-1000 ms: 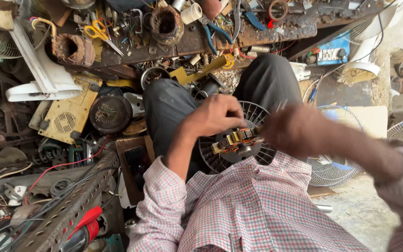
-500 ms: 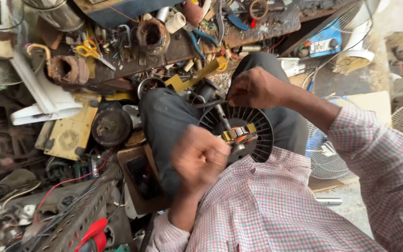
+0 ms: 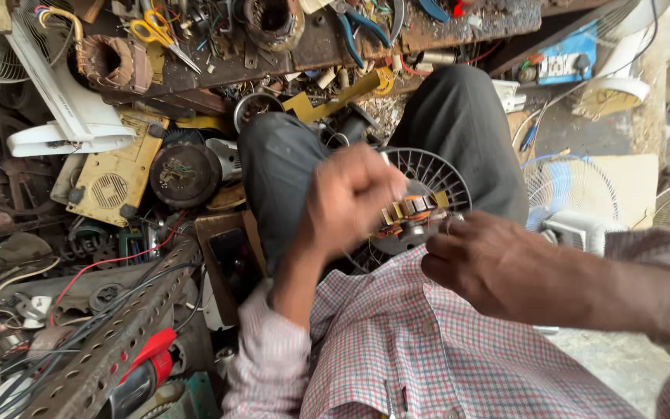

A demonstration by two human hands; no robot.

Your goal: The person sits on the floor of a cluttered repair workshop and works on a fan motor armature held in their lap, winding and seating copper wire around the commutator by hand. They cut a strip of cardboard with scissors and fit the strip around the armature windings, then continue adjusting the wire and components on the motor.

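We sit with a round fan motor housing [image 3: 436,182] in our lap, black with thin ribs, resting on our dark trousers [image 3: 281,171]. In its middle sits the copper-wound motor core [image 3: 412,211]. Our left hand [image 3: 350,198] is closed in a fist, blurred, just left of the core; we cannot tell what it grips. Our right hand [image 3: 490,268] pinches something small at the core's near edge. We think we are working on the core's wires. The next move calls for a steady housing and careful fingers.
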